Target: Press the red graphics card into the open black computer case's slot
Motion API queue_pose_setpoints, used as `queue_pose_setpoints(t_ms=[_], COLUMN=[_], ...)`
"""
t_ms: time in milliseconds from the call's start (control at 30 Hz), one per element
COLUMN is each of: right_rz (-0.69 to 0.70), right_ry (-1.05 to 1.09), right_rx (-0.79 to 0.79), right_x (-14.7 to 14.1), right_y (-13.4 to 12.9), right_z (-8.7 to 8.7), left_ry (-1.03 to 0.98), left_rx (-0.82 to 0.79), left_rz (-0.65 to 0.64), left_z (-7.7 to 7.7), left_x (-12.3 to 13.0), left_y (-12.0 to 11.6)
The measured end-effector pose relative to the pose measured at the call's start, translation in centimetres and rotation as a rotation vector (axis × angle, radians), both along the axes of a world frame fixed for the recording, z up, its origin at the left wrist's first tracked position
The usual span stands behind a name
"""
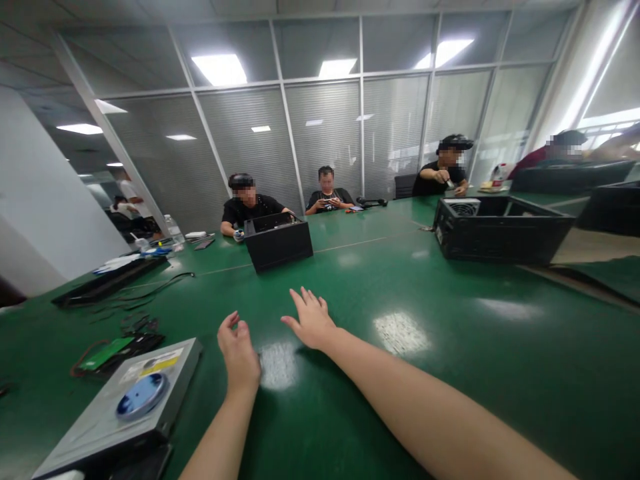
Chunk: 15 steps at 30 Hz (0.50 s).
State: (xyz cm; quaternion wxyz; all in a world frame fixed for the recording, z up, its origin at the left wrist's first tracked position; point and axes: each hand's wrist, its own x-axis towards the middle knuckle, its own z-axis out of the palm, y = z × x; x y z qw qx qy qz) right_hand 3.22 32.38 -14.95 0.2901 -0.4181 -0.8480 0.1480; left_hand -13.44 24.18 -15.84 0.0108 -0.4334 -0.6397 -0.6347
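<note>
My right hand point(313, 321) is held over the green table point(350, 413), its fingers spread and holding nothing. To its left, my left hand point(239, 352) is raised with the fingers loosely bent; nothing shows between them. Nearest to that hand is a silver optical drive point(95, 427) at the lower left, with a small round blue dish point(143, 395) lying on top. Behind the drive, a green circuit board point(107, 354) rests beside some dark parts. Beyond both hands stands a black computer case point(280, 244).
Another open computer case point(503, 230) sits at the right with a fan inside. A dark cable point(160, 287) and a long black panel point(113, 277) lie at the left. Several people sit along the far side; one person point(327, 195) holds a small device. A bottle point(173, 232) stands far left.
</note>
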Motion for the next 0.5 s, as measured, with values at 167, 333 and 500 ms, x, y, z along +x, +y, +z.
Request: queue_pose_setpoints(t_ms=[167, 333, 500], right_rz=[0.043, 0.035, 0.013], right_ry=[0.011, 0.013, 0.062], right_rx=[0.023, 0.024, 0.05], right_x=[0.0, 0.3, 0.5], right_y=[-0.9, -0.9, -0.8], right_z=[0.4, 0.8, 1.2], left_ry=[0.059, 0.095, 0.177], left_rx=[-0.032, -0.083, -0.133], left_rz=[0.033, 0.03, 0.048], left_z=[0.2, 0.5, 0.3], left_x=[0.0, 0.2, -0.4], left_y=[0.1, 0.1, 0.3])
